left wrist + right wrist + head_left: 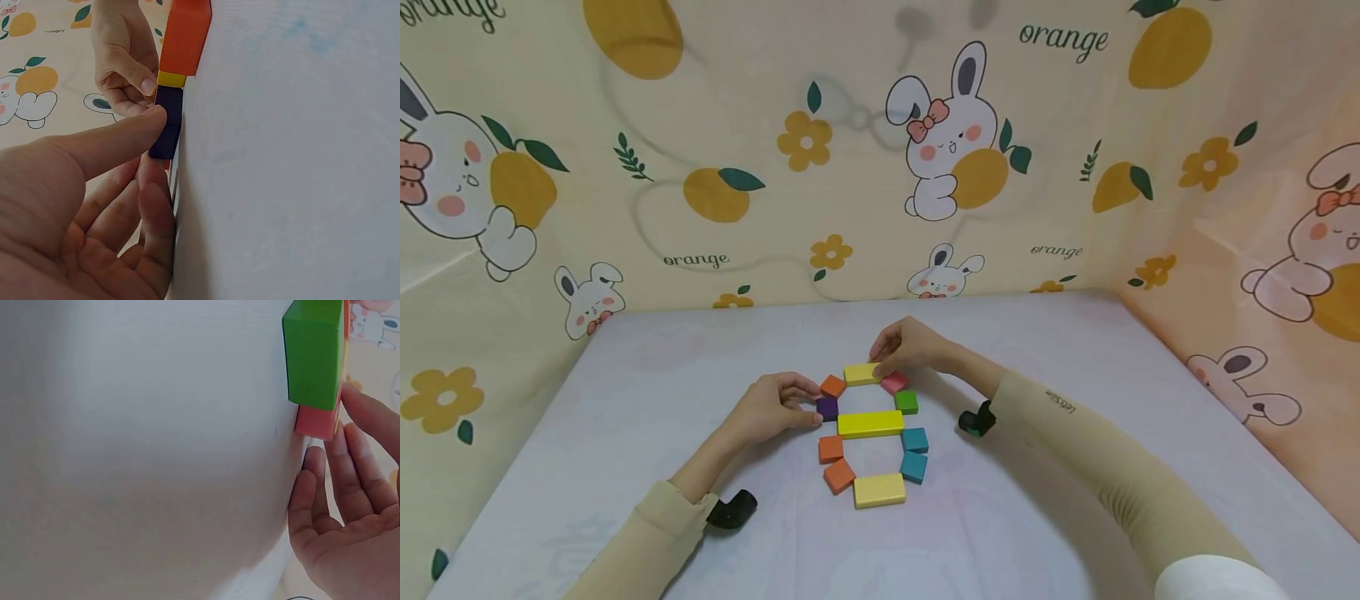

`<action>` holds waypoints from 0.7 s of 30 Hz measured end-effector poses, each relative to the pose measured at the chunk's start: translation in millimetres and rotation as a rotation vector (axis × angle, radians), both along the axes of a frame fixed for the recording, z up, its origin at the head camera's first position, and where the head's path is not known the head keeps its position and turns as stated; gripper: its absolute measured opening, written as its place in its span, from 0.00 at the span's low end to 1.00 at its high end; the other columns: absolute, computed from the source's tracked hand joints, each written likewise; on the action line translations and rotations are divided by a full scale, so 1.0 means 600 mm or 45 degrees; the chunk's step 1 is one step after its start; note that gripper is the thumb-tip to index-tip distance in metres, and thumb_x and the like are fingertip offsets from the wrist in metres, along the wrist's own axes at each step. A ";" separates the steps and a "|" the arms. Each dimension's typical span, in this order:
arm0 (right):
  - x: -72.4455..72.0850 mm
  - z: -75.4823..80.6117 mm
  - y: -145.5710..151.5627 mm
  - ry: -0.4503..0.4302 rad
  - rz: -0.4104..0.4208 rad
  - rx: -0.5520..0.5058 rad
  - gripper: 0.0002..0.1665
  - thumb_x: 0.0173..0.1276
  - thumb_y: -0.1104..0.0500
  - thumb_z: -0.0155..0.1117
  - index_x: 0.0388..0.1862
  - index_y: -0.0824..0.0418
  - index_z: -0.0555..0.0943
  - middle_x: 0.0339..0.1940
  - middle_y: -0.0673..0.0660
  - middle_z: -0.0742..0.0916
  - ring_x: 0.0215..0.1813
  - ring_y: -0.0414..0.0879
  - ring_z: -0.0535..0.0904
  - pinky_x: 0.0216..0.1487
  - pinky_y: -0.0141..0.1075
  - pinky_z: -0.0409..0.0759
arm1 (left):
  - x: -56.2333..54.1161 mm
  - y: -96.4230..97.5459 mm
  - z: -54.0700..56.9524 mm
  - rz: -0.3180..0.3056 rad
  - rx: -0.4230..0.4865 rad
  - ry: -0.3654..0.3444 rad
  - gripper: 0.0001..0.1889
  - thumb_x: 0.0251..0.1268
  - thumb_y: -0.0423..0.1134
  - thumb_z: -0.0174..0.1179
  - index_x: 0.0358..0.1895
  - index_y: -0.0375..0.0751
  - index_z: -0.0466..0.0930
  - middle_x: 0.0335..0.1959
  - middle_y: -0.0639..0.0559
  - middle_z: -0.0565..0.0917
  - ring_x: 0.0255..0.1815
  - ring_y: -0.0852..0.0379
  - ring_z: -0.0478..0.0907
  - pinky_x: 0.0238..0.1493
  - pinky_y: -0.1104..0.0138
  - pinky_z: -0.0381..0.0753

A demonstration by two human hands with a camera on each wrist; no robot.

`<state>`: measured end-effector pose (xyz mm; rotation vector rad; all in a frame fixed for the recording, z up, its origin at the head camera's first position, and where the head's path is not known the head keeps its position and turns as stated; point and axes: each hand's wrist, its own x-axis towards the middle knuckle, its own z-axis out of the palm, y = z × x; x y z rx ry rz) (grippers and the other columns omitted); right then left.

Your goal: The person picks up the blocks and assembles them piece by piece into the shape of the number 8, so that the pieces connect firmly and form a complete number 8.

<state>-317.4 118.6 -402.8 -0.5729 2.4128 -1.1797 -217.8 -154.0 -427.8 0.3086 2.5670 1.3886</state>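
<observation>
Coloured blocks lie on the table in a shape like a figure eight. At its upper left my left hand (767, 407) holds a purple block (827, 408), thumb on the near face; the left wrist view shows the thumb on the purple block (165, 125) too. An orange block (832, 386) sits just beyond it. My right hand (910, 346) pinches the right end of the pale yellow block (861, 374) at the top, thumb in front and fingers behind. Beside that thumb are a pink block (895, 382) and a green block (315, 356).
A long yellow block (870, 425) crosses the middle. Below it stand orange blocks (831, 449) on the left, blue blocks (914, 440) on the right and a pale yellow block (879, 492) at the bottom. A printed cloth wall (850, 200) rises behind the white table (685, 367).
</observation>
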 end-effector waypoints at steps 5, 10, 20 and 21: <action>0.000 -0.001 0.000 0.001 0.007 -0.012 0.13 0.56 0.61 0.79 0.39 0.61 0.86 0.36 0.53 0.88 0.39 0.49 0.81 0.48 0.34 0.79 | 0.001 0.001 0.000 0.006 -0.002 0.005 0.19 0.52 0.39 0.76 0.48 0.46 0.83 0.45 0.55 0.85 0.46 0.55 0.80 0.54 0.55 0.77; -0.002 -0.004 0.001 -0.014 0.010 -0.019 0.14 0.55 0.61 0.79 0.40 0.62 0.86 0.36 0.54 0.88 0.40 0.50 0.81 0.49 0.35 0.78 | 0.001 0.001 0.001 0.007 -0.003 0.005 0.19 0.52 0.39 0.77 0.48 0.46 0.83 0.44 0.55 0.85 0.45 0.55 0.80 0.52 0.56 0.77; -0.002 -0.004 0.005 -0.020 0.042 -0.027 0.14 0.57 0.59 0.78 0.41 0.61 0.86 0.35 0.54 0.88 0.40 0.49 0.81 0.49 0.35 0.77 | 0.003 -0.004 0.004 -0.015 0.070 -0.021 0.20 0.50 0.38 0.77 0.48 0.42 0.82 0.46 0.51 0.85 0.35 0.53 0.80 0.40 0.62 0.80; -0.002 -0.004 0.005 -0.021 0.043 -0.026 0.14 0.57 0.60 0.78 0.41 0.61 0.86 0.35 0.54 0.88 0.40 0.49 0.81 0.49 0.35 0.77 | 0.003 -0.004 0.004 -0.015 0.071 -0.022 0.20 0.50 0.38 0.77 0.48 0.42 0.82 0.46 0.51 0.85 0.35 0.54 0.80 0.39 0.62 0.80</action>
